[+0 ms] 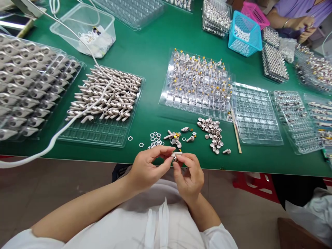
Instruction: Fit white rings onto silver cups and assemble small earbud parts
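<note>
Both of my hands meet at the table's front edge around one small earbud shell (176, 154), pale with a stem. My left hand (153, 166) pinches it between thumb and forefinger from the left. From the right, the fingertips of my right hand (190, 173) close on the same piece and partly cover it. Just beyond my fingers lies a small heap of earbud parts (175, 137) with yellow tabs. White rings (155, 139) are scattered to the left of that heap. Several round earbud caps (212, 133) lie to the right.
Trays of earbud shells (109, 93) stand at the left, with a white cable (59, 133) across them. A filled tray (199, 81), a wooden stick (236, 133) and a clear tray (256, 112) lie ahead and right. Beyond are a blue basket (245, 41) and a co-worker's hands (303, 27).
</note>
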Demonstrator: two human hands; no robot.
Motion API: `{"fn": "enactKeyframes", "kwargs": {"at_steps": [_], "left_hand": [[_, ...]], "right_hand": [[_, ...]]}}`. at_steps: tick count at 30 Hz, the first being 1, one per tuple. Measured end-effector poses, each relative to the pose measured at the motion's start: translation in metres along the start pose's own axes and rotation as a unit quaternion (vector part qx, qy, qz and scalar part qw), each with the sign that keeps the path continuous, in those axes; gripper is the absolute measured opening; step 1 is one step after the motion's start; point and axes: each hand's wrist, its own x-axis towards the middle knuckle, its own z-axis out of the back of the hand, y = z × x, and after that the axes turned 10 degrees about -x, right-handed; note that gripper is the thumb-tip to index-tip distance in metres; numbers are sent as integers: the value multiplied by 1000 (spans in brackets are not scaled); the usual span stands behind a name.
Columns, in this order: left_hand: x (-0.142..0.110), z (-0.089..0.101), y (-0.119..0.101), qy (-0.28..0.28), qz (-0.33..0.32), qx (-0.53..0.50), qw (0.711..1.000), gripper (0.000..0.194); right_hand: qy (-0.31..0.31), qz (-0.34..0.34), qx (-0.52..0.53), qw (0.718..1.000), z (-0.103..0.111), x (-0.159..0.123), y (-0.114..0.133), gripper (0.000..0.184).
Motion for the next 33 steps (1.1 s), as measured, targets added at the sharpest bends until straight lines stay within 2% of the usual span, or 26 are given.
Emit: {"fn": "enactKeyframes", "kwargs": {"at_steps": [6, 23, 29, 33], "left_hand": [[2, -1, 0, 5, -73, 36, 997, 15], [3, -1, 0, 20, -142, 18, 990, 26], [2, 1, 1, 30, -154, 11, 988, 25], [4, 3, 0, 31, -153, 2, 988, 19]], "right_hand": [[3, -5, 1, 1000, 0, 0, 0, 30], [-4, 4, -18, 1000, 1, 0, -2, 29], [1, -33, 28, 999, 2, -2, -6, 30], [16, -69, 70, 995, 4, -2, -9, 24]]}}
